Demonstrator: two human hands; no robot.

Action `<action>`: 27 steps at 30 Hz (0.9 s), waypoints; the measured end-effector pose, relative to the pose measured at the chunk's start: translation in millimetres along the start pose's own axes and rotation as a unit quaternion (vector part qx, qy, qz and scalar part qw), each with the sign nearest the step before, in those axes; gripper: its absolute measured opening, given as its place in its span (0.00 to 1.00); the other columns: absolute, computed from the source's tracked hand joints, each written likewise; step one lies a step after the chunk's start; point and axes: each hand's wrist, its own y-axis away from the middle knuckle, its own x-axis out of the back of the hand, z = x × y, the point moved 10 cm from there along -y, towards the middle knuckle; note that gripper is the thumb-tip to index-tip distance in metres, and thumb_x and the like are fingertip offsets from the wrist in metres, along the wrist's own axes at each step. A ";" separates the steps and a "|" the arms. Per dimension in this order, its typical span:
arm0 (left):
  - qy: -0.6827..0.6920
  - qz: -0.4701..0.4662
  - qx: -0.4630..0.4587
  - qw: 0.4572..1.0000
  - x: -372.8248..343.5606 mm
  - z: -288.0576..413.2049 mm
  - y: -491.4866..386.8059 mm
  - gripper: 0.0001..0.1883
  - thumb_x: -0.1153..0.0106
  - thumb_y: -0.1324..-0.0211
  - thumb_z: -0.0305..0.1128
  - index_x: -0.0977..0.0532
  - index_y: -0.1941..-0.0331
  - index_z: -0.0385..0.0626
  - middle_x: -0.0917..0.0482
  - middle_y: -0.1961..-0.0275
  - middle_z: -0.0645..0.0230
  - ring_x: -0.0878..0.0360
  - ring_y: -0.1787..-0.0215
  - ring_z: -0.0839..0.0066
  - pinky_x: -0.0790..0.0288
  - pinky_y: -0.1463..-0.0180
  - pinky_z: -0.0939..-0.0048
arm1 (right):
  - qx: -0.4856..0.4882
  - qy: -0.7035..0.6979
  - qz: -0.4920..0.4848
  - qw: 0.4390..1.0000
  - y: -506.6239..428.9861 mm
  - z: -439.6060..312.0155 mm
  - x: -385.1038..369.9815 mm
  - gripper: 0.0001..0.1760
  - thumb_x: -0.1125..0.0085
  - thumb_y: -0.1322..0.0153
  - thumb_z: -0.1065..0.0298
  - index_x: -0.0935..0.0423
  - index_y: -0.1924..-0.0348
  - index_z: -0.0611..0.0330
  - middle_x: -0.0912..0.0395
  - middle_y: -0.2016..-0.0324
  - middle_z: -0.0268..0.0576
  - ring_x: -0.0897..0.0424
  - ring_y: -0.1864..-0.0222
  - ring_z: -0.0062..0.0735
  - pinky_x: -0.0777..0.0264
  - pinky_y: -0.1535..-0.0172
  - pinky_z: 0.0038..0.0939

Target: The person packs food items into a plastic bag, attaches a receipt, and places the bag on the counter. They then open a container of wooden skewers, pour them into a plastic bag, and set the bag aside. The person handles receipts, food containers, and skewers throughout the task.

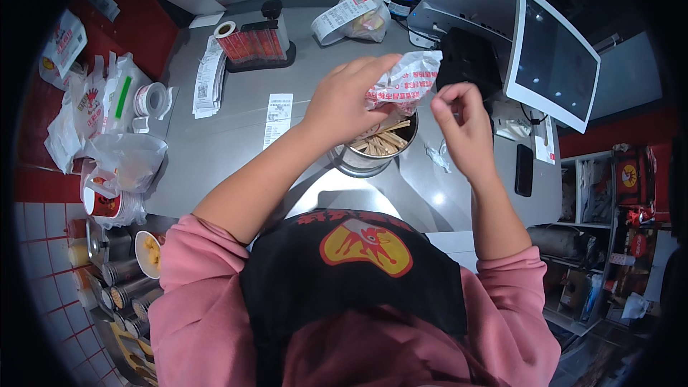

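Observation:
My left hand (346, 99) grips a crumpled white plastic packet with red print (409, 81), holding it over a round metal canister (371, 165). Wooden chopsticks or skewers (384, 141) fill the canister, their ends showing at its mouth. To the right of the packet, my right hand (463, 121) is raised with its fingers curled and thumb near the index finger. Whether something small sits between those fingertips cannot be made out. A torn scrap of clear plastic (438, 156) lies on the grey metal counter (231, 172) just below my right hand.
Behind my hands stand a tied plastic bag with a receipt strip (365, 16), a label dispenser (255, 43) and a tilted screen (556, 59). A receipt (278, 118) lies left of the canister, a black phone (524, 170) at right. Plastic bags (102, 102) and stacked paper cups (110, 204) crowd the left edge.

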 end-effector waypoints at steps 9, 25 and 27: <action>0.020 -0.048 0.013 0.999 -10.2 -9.5 -14.0 0.32 0.33 0.62 0.29 0.27 0.45 0.53 0.23 0.48 0.62 0.25 0.48 0.59 0.29 0.46 0.63 | 0.005 0.462 -0.248 0.851 0.0 -20.2 -56.0 0.12 0.50 0.28 0.57 0.25 0.61 0.55 0.20 0.69 0.47 0.20 0.67 0.48 0.27 0.65 0.45; 0.147 -0.031 0.032 0.988 -12.9 -22.6 -13.9 0.29 0.33 0.55 0.33 0.28 0.44 0.51 0.27 0.44 0.60 0.30 0.40 0.58 0.35 0.39 0.64 | 0.003 0.601 -0.374 0.707 -18.3 7.9 -102.5 0.12 0.44 0.36 0.67 0.17 0.62 0.56 0.17 0.64 0.43 0.18 0.60 0.38 0.24 0.60 0.36; 0.184 0.005 0.039 0.982 -2.9 -29.6 -1.9 0.33 0.33 0.54 0.34 0.32 0.41 0.50 0.32 0.39 0.59 0.34 0.36 0.59 0.38 0.36 0.64 | 0.035 0.589 -0.336 0.734 -22.0 5.7 -102.4 0.13 0.44 0.36 0.66 0.18 0.59 0.57 0.18 0.62 0.44 0.18 0.58 0.39 0.24 0.57 0.37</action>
